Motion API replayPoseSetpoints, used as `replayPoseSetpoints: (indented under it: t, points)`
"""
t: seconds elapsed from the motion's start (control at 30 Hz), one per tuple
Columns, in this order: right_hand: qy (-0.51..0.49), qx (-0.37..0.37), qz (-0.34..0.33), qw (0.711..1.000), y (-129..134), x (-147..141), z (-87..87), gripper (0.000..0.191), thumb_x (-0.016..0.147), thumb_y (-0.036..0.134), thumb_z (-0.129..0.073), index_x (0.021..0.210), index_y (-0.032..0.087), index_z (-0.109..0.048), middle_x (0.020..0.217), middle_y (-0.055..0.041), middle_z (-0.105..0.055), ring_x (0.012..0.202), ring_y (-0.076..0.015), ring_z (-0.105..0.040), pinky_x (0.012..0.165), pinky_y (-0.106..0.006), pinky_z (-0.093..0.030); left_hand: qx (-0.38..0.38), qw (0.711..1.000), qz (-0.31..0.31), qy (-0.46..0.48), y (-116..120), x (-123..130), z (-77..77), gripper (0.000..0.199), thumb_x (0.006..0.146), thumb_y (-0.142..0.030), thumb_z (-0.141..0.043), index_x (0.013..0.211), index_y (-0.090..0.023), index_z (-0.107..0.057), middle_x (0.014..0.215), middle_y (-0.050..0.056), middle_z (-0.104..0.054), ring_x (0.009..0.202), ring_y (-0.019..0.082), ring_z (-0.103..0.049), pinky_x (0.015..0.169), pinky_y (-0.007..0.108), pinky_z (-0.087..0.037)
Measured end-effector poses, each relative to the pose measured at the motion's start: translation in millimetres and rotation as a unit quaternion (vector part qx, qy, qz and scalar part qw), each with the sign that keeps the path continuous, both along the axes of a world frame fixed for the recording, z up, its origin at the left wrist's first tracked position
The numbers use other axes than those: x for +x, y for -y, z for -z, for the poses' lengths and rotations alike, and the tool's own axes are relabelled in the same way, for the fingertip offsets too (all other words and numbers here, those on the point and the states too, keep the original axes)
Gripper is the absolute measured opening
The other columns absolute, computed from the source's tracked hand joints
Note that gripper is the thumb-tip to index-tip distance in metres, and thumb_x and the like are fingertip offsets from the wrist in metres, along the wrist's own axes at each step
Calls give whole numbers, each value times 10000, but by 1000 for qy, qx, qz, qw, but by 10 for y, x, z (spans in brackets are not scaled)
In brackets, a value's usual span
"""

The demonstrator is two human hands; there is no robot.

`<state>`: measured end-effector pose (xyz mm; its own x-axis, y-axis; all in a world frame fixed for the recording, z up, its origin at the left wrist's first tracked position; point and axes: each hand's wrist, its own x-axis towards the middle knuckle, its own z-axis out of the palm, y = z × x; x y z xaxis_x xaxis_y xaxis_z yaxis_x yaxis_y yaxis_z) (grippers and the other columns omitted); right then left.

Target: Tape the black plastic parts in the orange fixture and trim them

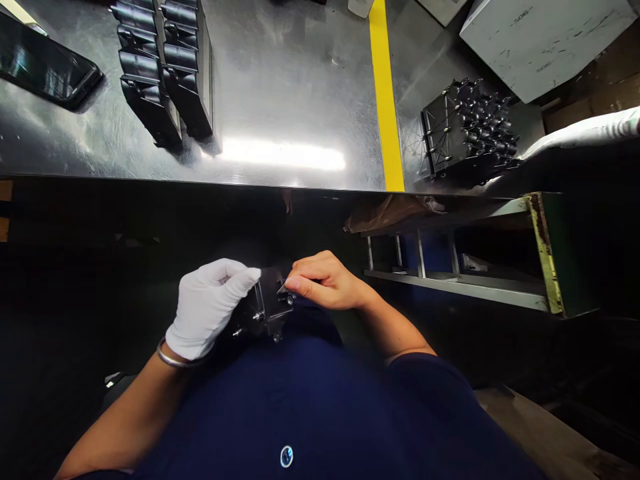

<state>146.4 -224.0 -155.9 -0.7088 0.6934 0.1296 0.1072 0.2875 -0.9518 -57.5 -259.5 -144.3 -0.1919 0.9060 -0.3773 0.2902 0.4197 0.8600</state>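
My left hand (pixel 210 307), in a white glove with a metal bangle at the wrist, grips a small black plastic part (pixel 267 308) with pegs, held over my lap below the table edge. My bare right hand (pixel 323 280) is closed in a pinch at the part's right side, fingertips touching it; a thin light object shows between thumb and finger, too small to name. My dark blue shirt fills the lower view.
A shiny metal table (pixel 280 87) with a yellow stripe (pixel 385 93) lies ahead. Two rows of stacked black parts (pixel 163 67) stand at the back left, a phone (pixel 45 67) at the far left. Right of the stripe lies a black pegged moulding (pixel 467 130), with a grey box (pixel 545 40) behind.
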Motion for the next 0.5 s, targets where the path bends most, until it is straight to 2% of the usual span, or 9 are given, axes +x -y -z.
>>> replayPoseSetpoints:
  t: [0.03,0.1,0.2,0.3,0.5]
  points:
    - [-17,-26,-13,999,-10,9,4,438,996,406,-438,679,147,-591,587,-10,-570,525,-74,-522,531,-196,-434,4,1000,9,5,2,-4,-5,350,628,-518,-701,543,-197,-591,514,-2,-564,484,126,-499,464,241,-417]
    - [-45,-43,3,998,-22,17,16,456,1003,419,-412,683,147,-587,563,-1,-547,500,-72,-509,508,-196,-427,11,999,27,15,3,-17,-5,329,626,-494,-709,544,-195,-600,515,-3,-563,486,123,-500,475,241,-419]
    - [-27,36,66,997,-13,-9,37,410,1005,369,-411,713,151,-599,605,-20,-573,541,-88,-532,533,-211,-441,10,1000,23,17,-13,-36,11,325,620,-490,-707,540,-194,-600,513,-5,-565,491,123,-503,476,237,-422]
    - [4,122,71,990,17,-53,57,376,1003,329,-410,724,161,-600,617,-22,-582,561,-96,-537,559,-222,-451,2,1000,-2,8,-37,-41,25,327,608,-498,-702,545,-194,-599,514,-8,-572,490,122,-499,468,234,-423]
    - [0,170,94,981,52,-70,71,320,992,273,-440,741,163,-607,607,-20,-593,554,-99,-532,552,-224,-442,0,1000,-14,4,-61,-40,30,299,609,-464,-698,537,-189,-604,512,-5,-571,493,119,-487,465,233,-415]
